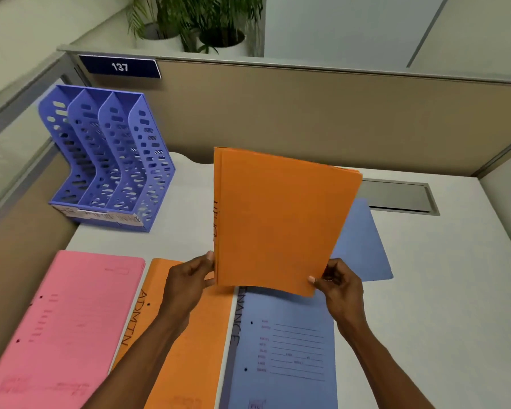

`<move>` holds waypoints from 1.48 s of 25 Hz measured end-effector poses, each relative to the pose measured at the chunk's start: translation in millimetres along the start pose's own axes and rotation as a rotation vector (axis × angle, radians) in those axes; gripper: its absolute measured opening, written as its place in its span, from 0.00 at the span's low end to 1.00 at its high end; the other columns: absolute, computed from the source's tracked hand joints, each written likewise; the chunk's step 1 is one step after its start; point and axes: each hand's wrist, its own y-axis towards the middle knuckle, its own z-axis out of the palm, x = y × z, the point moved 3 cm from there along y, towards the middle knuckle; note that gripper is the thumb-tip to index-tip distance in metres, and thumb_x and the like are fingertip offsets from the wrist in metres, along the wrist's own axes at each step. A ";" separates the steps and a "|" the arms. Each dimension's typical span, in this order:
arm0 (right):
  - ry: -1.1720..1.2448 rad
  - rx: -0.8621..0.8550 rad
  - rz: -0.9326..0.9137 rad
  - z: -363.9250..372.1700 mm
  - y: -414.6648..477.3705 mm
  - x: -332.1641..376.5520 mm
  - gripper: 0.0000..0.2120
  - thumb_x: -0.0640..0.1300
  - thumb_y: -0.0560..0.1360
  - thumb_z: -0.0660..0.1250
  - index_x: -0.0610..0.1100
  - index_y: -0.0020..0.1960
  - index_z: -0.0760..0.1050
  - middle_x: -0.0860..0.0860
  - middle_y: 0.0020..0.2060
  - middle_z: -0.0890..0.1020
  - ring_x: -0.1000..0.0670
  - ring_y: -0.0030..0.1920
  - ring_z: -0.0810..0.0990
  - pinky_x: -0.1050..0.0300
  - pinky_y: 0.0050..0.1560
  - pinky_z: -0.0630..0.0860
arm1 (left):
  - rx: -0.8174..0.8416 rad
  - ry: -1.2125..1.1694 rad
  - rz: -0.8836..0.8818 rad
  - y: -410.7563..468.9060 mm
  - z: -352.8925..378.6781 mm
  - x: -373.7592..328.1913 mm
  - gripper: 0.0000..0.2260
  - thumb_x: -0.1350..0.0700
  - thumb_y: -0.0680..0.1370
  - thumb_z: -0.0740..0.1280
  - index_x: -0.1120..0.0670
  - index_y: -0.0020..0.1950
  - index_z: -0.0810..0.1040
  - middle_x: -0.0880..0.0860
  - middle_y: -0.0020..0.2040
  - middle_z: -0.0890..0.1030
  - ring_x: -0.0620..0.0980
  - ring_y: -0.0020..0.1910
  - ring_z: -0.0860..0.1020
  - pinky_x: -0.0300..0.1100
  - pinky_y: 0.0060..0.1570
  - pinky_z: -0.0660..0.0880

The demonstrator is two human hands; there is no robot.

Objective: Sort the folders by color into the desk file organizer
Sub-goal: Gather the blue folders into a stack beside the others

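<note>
Head view: left hand (189,278) grips the spine edge and right hand (340,283) pinches the lower corner of an orange folder bundle (281,219), held upright above the worktop (440,305). A pink folder (65,329), flat orange folder (183,349) and blue folder (289,349) lie beneath; the file organizer (106,160) stands back left.

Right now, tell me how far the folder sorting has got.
Done: nothing filed; the slots of the blue file organizer look empty. In hand: the left hand and right hand hold a stack of orange folders upright above the desk. Left: that stack, plus the pink folders, orange ADMIN folder, near blue folder and far blue folder.
</note>
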 end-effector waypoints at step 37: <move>0.518 -0.158 0.402 98.2 -170.2 -15.1 0.30 0.33 0.72 0.73 0.47 0.72 0.73 0.46 0.50 0.91 0.41 0.57 0.86 0.51 0.41 0.88 | 0.947 0.115 0.200 -126.7 -135.6 -30.7 0.38 0.71 0.82 0.64 0.44 0.84 0.51 0.43 0.80 0.67 0.44 0.79 0.65 0.46 0.77 0.65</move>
